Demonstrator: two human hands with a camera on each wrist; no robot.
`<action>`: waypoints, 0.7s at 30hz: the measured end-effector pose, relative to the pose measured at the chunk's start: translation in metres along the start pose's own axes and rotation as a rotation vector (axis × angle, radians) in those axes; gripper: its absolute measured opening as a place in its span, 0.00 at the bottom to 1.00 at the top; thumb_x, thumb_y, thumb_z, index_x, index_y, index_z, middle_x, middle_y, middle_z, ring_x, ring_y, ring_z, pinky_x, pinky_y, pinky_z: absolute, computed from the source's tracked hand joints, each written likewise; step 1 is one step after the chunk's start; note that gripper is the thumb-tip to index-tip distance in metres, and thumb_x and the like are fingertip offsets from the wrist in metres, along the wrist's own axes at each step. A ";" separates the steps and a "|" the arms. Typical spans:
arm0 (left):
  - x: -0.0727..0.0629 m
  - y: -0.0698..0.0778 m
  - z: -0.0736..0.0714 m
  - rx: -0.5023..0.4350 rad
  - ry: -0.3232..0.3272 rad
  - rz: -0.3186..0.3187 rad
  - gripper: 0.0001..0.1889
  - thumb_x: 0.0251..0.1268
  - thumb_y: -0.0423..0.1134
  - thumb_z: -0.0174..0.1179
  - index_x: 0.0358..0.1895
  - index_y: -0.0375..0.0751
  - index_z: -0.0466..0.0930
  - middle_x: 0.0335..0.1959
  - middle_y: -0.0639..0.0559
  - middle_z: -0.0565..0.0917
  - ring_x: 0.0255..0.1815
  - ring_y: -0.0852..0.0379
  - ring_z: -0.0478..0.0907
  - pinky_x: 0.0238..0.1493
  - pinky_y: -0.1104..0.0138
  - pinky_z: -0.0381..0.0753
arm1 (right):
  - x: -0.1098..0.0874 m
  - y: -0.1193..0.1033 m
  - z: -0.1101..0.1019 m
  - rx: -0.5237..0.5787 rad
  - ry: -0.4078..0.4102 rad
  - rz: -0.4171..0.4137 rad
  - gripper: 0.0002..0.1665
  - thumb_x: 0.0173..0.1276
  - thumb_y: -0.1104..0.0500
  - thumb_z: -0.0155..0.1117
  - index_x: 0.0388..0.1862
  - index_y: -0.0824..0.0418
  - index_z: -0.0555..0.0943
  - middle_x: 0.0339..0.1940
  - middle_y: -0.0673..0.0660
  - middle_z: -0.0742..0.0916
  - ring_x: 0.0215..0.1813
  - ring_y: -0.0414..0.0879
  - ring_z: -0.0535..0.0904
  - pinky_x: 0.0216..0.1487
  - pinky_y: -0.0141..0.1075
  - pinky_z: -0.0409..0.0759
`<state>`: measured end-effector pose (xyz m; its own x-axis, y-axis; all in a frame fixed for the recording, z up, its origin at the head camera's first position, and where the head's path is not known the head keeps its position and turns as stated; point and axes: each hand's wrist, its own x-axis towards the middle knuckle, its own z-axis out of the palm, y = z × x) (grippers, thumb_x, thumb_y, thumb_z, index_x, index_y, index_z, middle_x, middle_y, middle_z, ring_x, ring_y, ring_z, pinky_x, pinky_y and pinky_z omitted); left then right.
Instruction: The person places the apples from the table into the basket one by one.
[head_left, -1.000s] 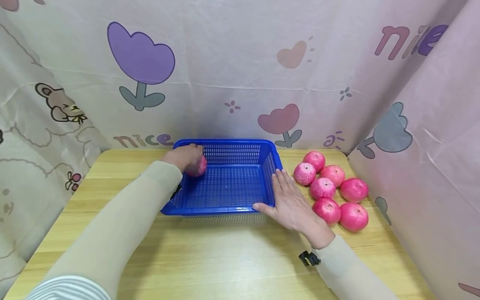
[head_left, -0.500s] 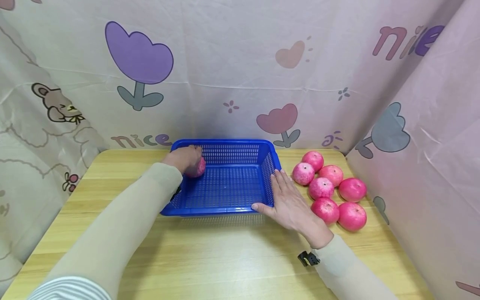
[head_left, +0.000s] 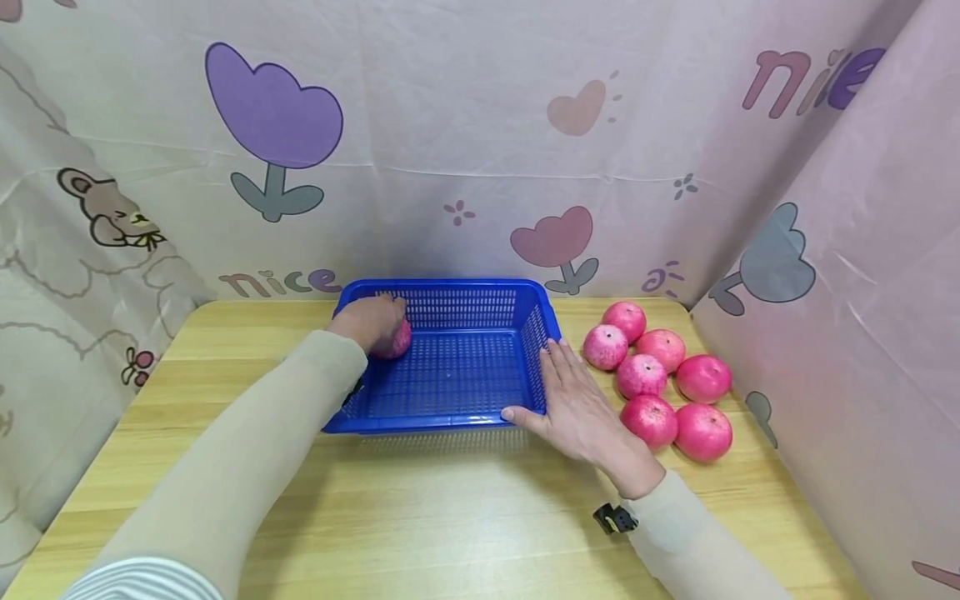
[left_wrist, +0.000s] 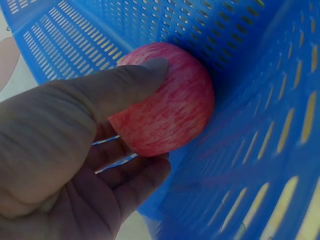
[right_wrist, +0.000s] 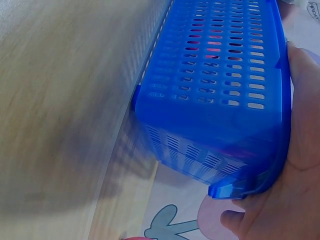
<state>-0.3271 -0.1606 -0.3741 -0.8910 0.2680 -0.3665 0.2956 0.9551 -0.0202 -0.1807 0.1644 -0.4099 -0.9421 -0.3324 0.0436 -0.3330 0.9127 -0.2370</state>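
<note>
The red apple (left_wrist: 182,105) is sitting inside the blue basket (head_left: 442,422), toward ten o'clock from its middle, close beside the basket wall; whether it is touching this wall, I cannot tell. It is showing a round form and a smooth-looking skin with fine paler streaks. The left hand (head_left: 369,321) is gripping it, the thumb lying across one side and the fingers curling under the other. From the head view this hand is covering a part of the apple.

The basket is looking like plastic, rectangular, with rows of narrow slots in the walls and a thick rim. At its four o'clock the right hand (head_left: 581,408) is resting on the rim, fingers straight and thumb spread apart, not grasping around anything. In the right wrist view, the slotted wall is standing before the inside, and something pink is showing through.

At three o'clock, seven other apples (head_left: 641,377) are lying in a loose group, some touching, the nearest just beside the right hand. Everything is resting on a pale wood-grained surface (head_left: 420,525). At twelve o'clock a creased, pale cloth (head_left: 427,100) is hanging, printed with flowers and hearts.
</note>
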 end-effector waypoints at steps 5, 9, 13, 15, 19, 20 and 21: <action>-0.004 0.003 -0.001 0.013 0.003 -0.001 0.40 0.74 0.37 0.61 0.84 0.33 0.54 0.81 0.24 0.60 0.80 0.27 0.62 0.77 0.35 0.65 | -0.001 -0.001 0.000 0.012 0.000 0.005 0.72 0.68 0.14 0.43 0.87 0.68 0.48 0.89 0.66 0.50 0.90 0.60 0.40 0.87 0.56 0.48; -0.006 0.003 -0.002 0.043 0.002 0.011 0.40 0.74 0.38 0.62 0.83 0.32 0.56 0.79 0.24 0.63 0.79 0.27 0.64 0.77 0.36 0.66 | -0.001 -0.001 0.000 0.015 0.005 0.003 0.72 0.68 0.14 0.43 0.87 0.68 0.48 0.89 0.66 0.50 0.90 0.61 0.40 0.87 0.56 0.49; -0.006 0.002 -0.003 0.061 0.007 0.025 0.37 0.72 0.37 0.65 0.80 0.30 0.62 0.74 0.25 0.71 0.75 0.28 0.70 0.75 0.37 0.69 | -0.001 -0.001 0.000 0.011 0.010 -0.001 0.72 0.68 0.14 0.43 0.87 0.68 0.48 0.89 0.66 0.50 0.90 0.62 0.41 0.87 0.56 0.49; -0.007 0.001 -0.003 0.062 0.007 0.030 0.37 0.71 0.37 0.66 0.79 0.29 0.64 0.72 0.26 0.74 0.74 0.29 0.71 0.75 0.37 0.70 | -0.001 -0.001 0.000 0.010 0.009 -0.002 0.71 0.69 0.14 0.43 0.87 0.68 0.48 0.89 0.66 0.50 0.90 0.62 0.41 0.87 0.56 0.49; -0.007 0.001 -0.005 0.044 -0.003 0.022 0.37 0.72 0.35 0.66 0.80 0.30 0.62 0.74 0.27 0.73 0.76 0.29 0.69 0.76 0.37 0.68 | 0.000 -0.001 0.000 0.010 0.008 -0.003 0.71 0.69 0.14 0.43 0.87 0.68 0.48 0.89 0.66 0.50 0.90 0.61 0.40 0.87 0.55 0.48; -0.007 0.001 -0.005 0.045 -0.003 0.023 0.37 0.72 0.35 0.66 0.80 0.30 0.62 0.74 0.27 0.72 0.76 0.29 0.69 0.76 0.37 0.68 | 0.000 -0.001 0.000 0.009 0.009 -0.003 0.71 0.69 0.14 0.43 0.87 0.68 0.48 0.89 0.66 0.50 0.90 0.61 0.40 0.87 0.55 0.48; -0.007 0.001 -0.005 0.046 -0.003 0.022 0.37 0.72 0.35 0.66 0.80 0.30 0.62 0.74 0.27 0.72 0.77 0.29 0.69 0.76 0.37 0.67 | 0.000 0.000 0.001 0.009 0.011 -0.003 0.71 0.69 0.14 0.43 0.87 0.68 0.48 0.89 0.66 0.50 0.90 0.61 0.41 0.87 0.55 0.48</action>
<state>-0.3224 -0.1612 -0.3668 -0.8832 0.2881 -0.3701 0.3305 0.9422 -0.0552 -0.1802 0.1640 -0.4103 -0.9415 -0.3326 0.0545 -0.3356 0.9095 -0.2453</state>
